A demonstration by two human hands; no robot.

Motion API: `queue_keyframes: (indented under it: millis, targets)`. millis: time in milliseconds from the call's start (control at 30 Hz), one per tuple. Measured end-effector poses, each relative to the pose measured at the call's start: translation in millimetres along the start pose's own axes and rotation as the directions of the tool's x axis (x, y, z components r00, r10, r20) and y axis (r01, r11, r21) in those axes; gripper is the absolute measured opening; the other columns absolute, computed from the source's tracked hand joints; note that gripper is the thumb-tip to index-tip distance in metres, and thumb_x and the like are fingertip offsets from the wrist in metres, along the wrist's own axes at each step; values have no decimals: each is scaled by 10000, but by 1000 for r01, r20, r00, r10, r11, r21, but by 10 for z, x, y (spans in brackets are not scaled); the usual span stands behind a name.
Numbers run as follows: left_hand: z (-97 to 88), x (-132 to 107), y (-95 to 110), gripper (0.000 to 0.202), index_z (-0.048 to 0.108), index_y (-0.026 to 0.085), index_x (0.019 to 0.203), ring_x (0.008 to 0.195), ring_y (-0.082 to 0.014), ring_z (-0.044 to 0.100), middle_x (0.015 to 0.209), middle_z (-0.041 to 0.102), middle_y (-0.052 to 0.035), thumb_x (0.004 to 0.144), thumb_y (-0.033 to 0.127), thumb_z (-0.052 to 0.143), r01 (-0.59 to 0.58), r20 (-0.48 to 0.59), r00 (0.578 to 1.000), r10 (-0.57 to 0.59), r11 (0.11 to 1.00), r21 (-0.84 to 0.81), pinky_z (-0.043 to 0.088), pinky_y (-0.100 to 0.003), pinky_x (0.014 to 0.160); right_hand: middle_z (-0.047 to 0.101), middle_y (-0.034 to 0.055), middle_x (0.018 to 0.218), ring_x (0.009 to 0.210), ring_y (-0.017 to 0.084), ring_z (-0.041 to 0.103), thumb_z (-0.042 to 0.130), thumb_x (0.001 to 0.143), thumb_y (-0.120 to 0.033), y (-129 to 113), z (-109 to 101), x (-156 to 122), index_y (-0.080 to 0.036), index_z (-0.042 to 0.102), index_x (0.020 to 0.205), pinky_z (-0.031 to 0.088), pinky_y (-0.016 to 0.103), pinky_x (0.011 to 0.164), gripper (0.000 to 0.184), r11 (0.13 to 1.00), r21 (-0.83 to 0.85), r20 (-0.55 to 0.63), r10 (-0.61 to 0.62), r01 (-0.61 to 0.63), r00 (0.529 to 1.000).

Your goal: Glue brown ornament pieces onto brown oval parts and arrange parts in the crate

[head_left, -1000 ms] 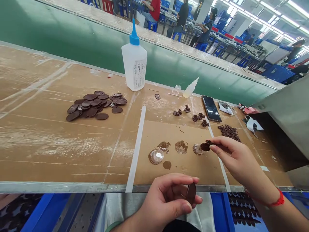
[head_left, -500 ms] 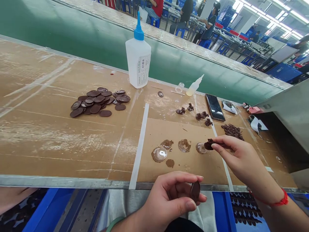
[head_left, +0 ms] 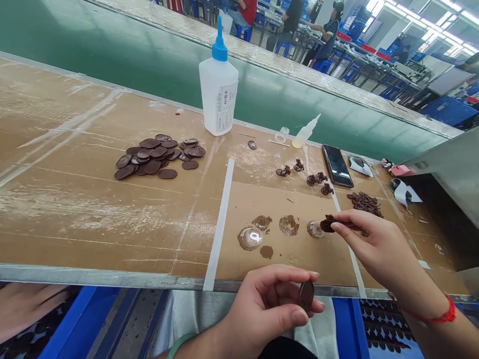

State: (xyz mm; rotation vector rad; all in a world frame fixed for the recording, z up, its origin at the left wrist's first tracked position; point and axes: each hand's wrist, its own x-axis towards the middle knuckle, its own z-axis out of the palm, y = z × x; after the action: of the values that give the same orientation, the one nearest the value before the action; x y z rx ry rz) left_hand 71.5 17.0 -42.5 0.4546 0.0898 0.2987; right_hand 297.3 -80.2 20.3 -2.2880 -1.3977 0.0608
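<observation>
At the table's front edge my left hand (head_left: 273, 304) pinches a brown oval disc (head_left: 306, 295), held up on its edge between thumb and fingers. To the right, my right hand (head_left: 368, 237) grips a small dark brown piece (head_left: 327, 224) by thumb and forefinger. That piece is at the right side of a small clear round dish (head_left: 315, 229); whether it touches the dish I cannot tell. Left of there sits another clear round dish (head_left: 250, 238), among wet-looking brown stains. Several small brown figures on bases (head_left: 316, 178) stand behind.
A pile of brown oval discs (head_left: 153, 155) lies to the left. A white bottle with a blue nozzle (head_left: 219, 94), a small dropper bottle (head_left: 305, 133) and a phone (head_left: 337, 166) line the back. Small brown pieces (head_left: 364, 203) are heaped right. Another person's hand (head_left: 30, 306) is at lower left.
The view has shifted slightly, so everything sits a little further right. Both my hands keep their grips in nearly the same places. More of the other person's hand shows at lower left.
</observation>
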Motion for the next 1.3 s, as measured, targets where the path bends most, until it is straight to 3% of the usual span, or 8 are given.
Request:
queue_keyframes:
  millis: [1300]
  targets:
    - [12, 15, -7, 327, 747, 290, 1110, 939, -152, 748, 1124, 771, -39, 803, 193, 808, -25, 31, 999, 24, 1000, 15, 560, -222, 839, 714, 1, 955, 897, 233, 652, 585, 924, -397, 25, 82, -30, -241, 716, 933, 452, 338, 769, 204, 998, 52, -73, 43, -39, 996]
